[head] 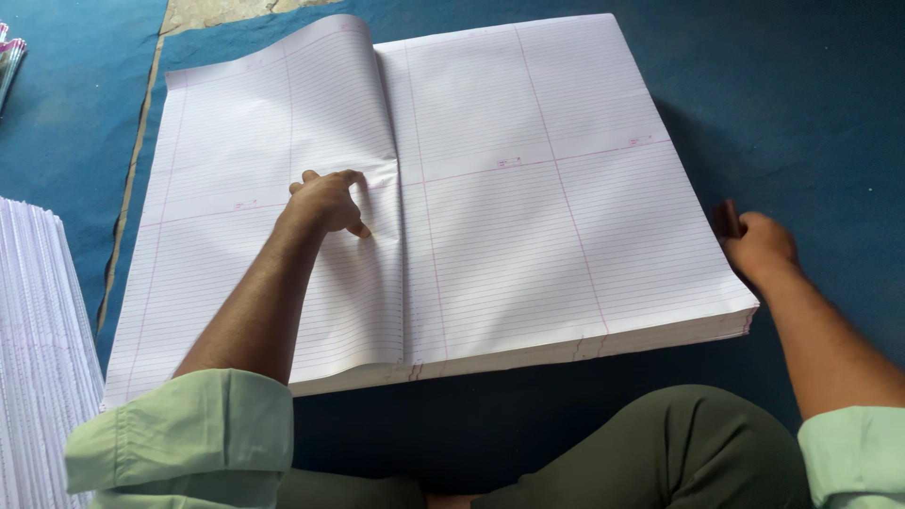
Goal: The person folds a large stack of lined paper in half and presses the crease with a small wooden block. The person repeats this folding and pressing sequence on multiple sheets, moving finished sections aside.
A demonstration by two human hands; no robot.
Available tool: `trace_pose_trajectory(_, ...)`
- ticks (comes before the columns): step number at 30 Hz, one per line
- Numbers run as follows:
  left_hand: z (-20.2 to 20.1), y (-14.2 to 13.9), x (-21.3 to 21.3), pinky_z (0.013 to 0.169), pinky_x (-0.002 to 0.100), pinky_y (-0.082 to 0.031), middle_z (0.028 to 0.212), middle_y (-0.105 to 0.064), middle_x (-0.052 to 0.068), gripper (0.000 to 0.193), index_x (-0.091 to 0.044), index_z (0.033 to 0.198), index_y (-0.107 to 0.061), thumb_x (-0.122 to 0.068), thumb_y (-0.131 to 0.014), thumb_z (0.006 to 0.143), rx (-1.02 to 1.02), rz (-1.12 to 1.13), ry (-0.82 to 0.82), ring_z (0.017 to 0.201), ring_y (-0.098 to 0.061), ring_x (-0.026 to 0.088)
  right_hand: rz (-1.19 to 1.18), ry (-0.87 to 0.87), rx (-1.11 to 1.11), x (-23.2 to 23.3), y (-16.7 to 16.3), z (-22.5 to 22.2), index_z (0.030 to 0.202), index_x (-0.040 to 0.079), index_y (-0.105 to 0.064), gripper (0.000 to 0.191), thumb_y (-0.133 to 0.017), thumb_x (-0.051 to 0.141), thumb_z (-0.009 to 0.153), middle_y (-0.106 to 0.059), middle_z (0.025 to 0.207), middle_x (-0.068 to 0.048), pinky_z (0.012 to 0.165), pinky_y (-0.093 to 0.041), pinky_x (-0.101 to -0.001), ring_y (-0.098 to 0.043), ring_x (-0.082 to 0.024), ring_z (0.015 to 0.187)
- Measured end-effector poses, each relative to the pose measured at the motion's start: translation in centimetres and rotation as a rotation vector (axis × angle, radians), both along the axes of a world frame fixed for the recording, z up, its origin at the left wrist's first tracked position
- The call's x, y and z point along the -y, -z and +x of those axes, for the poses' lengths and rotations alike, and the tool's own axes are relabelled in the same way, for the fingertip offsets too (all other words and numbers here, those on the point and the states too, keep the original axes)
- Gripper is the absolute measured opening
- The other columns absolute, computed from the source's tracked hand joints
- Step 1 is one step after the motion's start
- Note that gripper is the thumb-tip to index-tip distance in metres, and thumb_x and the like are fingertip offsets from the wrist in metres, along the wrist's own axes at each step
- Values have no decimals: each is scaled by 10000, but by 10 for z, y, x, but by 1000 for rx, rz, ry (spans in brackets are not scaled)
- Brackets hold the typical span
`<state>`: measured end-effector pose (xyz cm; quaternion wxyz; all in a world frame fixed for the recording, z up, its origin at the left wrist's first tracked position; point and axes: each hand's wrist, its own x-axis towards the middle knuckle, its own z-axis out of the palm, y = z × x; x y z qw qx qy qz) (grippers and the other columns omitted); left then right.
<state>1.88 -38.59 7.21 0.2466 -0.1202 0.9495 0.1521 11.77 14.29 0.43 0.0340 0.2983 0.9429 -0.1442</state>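
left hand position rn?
In the head view, the left hand sits left of centre, pressing on the folded-over ruled sheet beside its fold, on top of the big paper stack on the blue floor covering.

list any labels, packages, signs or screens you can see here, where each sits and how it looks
Small printed marks: three tiny pinkish-red marks on the ruled sheets, along the pink cross line, left, middle and right; too small to read.
Glossy bundle: top left edge on the blue floor, multicoloured, mostly cut off.
No signs or screens.
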Motion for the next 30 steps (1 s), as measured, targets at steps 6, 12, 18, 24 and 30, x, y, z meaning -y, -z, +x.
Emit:
trace_pose_trajectory(6,2,3,2,1054,607,-510,1525,-375,217,909,-347,1494,-481,-248,-912,700,-57,-4,29,1416,-341,414,-3,-38,-187,7,-39,-14,1364,73,-603,411,-680,193,978,-670,1206,-226,858,-558,-494,-670,-378,1061)
trace_pose_trajectory(12,4,4,2,1066,582,-499,1521,-391,206,909,-332,1475,-509,-255,-932,675,-103,-1,36,1427,-341,412,-5,-159,-238,42,-74,-39,1359,77,-611,382,-658,173,992,-686,1200,-210,860,-564,-487,-678,-357,1063)
trace_pose_trajectory(18,5,5,3,1071,546,-505,1520,-399,205,881,-320,1460,-528,-259,-931,678,-137,11,36,1423,-359,397,-23,-434,-380,97,-74,-71,1354,130,-633,387,-662,136,968,-698,1216,-174,943,-539,-472,-670,-342,1116)
trace_pose_trajectory(24,7,12,9,1052,502,-516,1502,-443,192,906,-334,1457,-531,-370,-939,649,-181,-45,95,1404,-402,382,-34,-645,-384,177,-70,-85,1337,173,-631,403,-602,104,941,-683,1220,-134,1030,-383,-574,-626,-343,1143)
trace_pose_trajectory(30,6,17,14,1016,508,-516,1503,-420,180,927,-341,1447,-520,-453,-946,631,-217,-68,131,1401,-369,391,-92,-747,-204,268,-70,-74,1386,167,-534,435,-525,124,954,-722,1127,-148,1099,-322,-585,-654,-325,1089)
